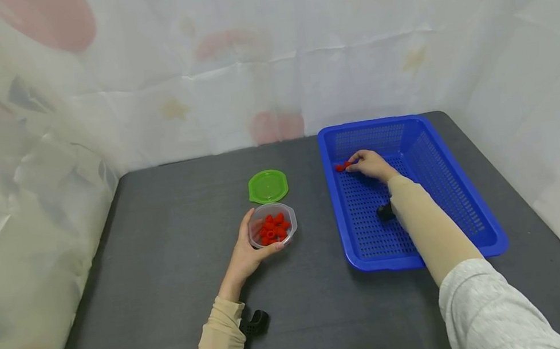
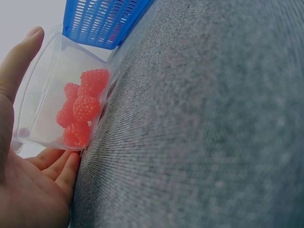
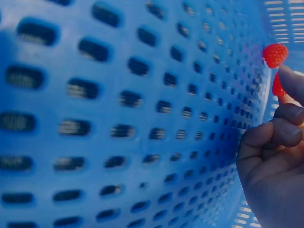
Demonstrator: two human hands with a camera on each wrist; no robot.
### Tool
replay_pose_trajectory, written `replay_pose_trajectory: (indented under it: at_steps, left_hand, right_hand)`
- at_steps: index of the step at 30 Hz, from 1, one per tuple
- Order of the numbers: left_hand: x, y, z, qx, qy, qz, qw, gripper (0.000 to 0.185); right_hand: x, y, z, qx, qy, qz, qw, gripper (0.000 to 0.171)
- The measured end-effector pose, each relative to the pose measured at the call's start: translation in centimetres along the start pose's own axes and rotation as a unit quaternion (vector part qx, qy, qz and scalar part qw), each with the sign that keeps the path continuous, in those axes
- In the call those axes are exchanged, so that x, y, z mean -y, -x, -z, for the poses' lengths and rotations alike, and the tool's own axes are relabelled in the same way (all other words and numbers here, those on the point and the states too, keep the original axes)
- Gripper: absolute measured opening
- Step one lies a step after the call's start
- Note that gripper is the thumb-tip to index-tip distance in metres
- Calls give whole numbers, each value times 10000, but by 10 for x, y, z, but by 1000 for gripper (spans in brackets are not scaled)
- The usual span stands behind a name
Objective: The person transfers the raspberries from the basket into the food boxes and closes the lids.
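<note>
My left hand (image 1: 245, 257) holds a clear plastic container (image 1: 291, 219), thumb on the near side and fingers round the left. Several red raspberries (image 1: 272, 230) lie inside it; the left wrist view shows them heaped at the bottom of the container (image 2: 47, 102). Inside the blue basket (image 1: 344, 230), toward its far left corner, my right hand (image 1: 373, 165) pinches a raspberry (image 1: 347, 164) between thumb and fingers. Part of that raspberry (image 3: 278, 85) is hidden by the thumb in the right wrist view. Another raspberry (image 1: 338, 168) lies just left of it on the basket floor.
A green lid (image 1: 268, 187) lies flat on the dark grey table (image 1: 173, 238) just beyond the container. The basket has raised, slotted walls and stands at the right. A patterned white sheet (image 1: 266, 55) hangs behind the table and along its sides.
</note>
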State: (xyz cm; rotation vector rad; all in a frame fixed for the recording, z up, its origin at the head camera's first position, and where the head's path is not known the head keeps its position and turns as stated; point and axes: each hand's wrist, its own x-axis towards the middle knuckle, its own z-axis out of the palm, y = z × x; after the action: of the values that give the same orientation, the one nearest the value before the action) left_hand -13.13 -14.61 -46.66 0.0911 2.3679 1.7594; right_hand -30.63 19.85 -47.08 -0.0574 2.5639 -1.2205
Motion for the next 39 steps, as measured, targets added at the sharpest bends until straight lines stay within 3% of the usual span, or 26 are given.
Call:
replay_pose_trajectory:
  at_steps: [6, 8, 14, 21, 26, 34, 39]
  left_hand:
    - [1, 0, 0, 23, -37, 31, 10000, 99]
    - [1, 0, 0, 28, -12, 8, 10000, 99]
    - [0, 0, 0, 39, 7, -72, 10000, 99]
    - [25, -10, 1, -107, -17, -83, 9999, 102]
    - [30, -11, 1, -226, -153, -127, 9995, 103]
    - [29, -13, 2, -178, -83, -133, 9997, 103]
    - [18, -8, 2, -62, 30, -60, 10000, 103]
  right_hand:
    - [10, 6, 8, 107, -422, 127, 9990, 40]
    - [23, 16, 12, 174, -576, 163, 9981, 41]
    - [35, 19, 17, 34, -880, 324, 9956, 37]
    - [44, 21, 22, -68, -1244, 660, 9900, 36]
    - [61, 31, 26, 73, -1409, 755, 9871, 37]
    - [102, 62, 30, 282, -1290, 1046, 9857, 36]
    - [113, 61, 28, 462, -1495, 1356, 9783, 34]
